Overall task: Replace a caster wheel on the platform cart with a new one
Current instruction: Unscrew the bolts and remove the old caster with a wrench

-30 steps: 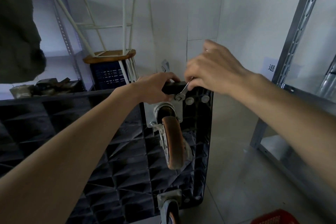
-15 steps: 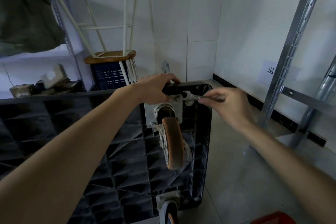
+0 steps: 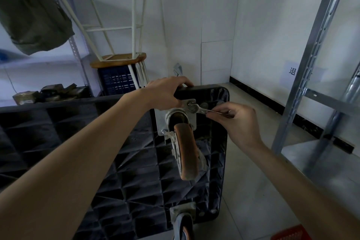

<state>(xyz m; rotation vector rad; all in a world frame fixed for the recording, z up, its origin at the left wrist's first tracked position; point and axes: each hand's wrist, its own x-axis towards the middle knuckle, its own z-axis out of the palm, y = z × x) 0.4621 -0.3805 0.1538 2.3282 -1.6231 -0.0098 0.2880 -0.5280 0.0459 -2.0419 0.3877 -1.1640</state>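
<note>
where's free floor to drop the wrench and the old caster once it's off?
Bare tile floor lies between the cart edge and the metal shelving, back to the wall corner. A red crate sits at its near end. Left of the cart is crowded: blue crate, upturned stool, clutter. Right hand holds the wrench.

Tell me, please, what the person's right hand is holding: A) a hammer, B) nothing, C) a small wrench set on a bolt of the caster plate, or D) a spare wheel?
C: the right hand pinches a small wrench whose head sits on a bolt of the caster plate.
</note>
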